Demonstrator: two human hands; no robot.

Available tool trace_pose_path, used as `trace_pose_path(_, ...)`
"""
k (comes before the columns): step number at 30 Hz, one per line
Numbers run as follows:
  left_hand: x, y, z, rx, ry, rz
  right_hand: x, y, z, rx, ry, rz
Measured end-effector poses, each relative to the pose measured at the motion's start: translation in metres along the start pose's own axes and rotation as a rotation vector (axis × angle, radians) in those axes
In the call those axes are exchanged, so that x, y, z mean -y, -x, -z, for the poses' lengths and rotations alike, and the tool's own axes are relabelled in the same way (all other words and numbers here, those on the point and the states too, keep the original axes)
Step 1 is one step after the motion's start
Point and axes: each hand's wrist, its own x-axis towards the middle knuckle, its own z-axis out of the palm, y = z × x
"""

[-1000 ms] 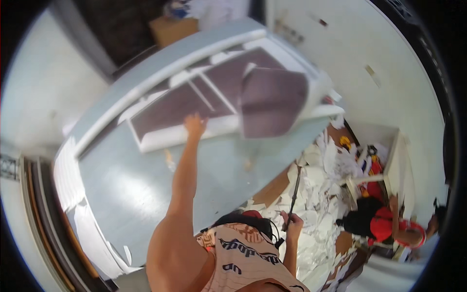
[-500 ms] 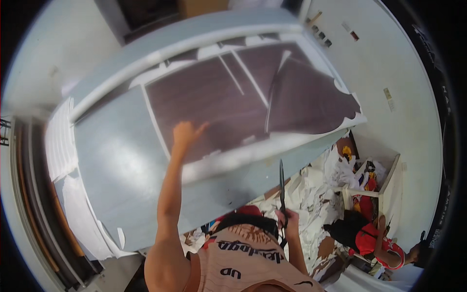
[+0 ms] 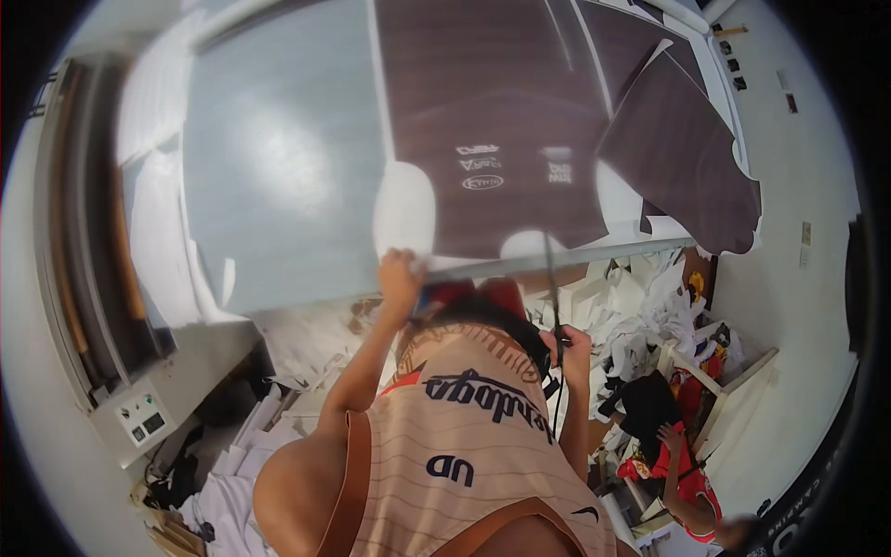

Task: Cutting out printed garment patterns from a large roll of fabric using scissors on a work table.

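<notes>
A large dark purple printed sheet (image 3: 492, 93) with white borders and small white logos lies on the grey table (image 3: 269, 241). A separate dark cut piece (image 3: 677, 148) lies over its right part. My left hand (image 3: 401, 274) has its fingers closed on the sheet's white margin at the table's front edge, blurred. My right hand (image 3: 572, 345), low by my body, is closed on long dark scissors (image 3: 552, 278) that point up toward the table edge.
White paper scraps (image 3: 650, 288) heap below the table. A person (image 3: 687, 492) in red is at lower right, beside a wooden bin (image 3: 729, 408). A machine with rollers and control panel (image 3: 144, 418) stands left. White strips (image 3: 158, 232) hang at the table's left end.
The sheet has come forward to the table's front edge, now showing its logos. My left hand has drawn back toward me and closed on the margin. The view has shifted, with the table higher in frame.
</notes>
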Motion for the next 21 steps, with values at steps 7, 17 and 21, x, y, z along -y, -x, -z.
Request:
trace_pose_path(7,0.066,0.096,-0.053,0.065,0.969,0.944,-0.083,0.045,-0.059,0.346,0.019,-0.125)
trace_pose_path(17,0.071,0.114,-0.084,0.021,1.429,0.919,-0.222,0.072,-0.150,0.429,-0.302,-0.257)
trace_pose_path(21,0.084,0.120,-0.091,0.084,1.393,0.865,-0.214,0.070,-0.202,0.403,-0.355,-0.229)
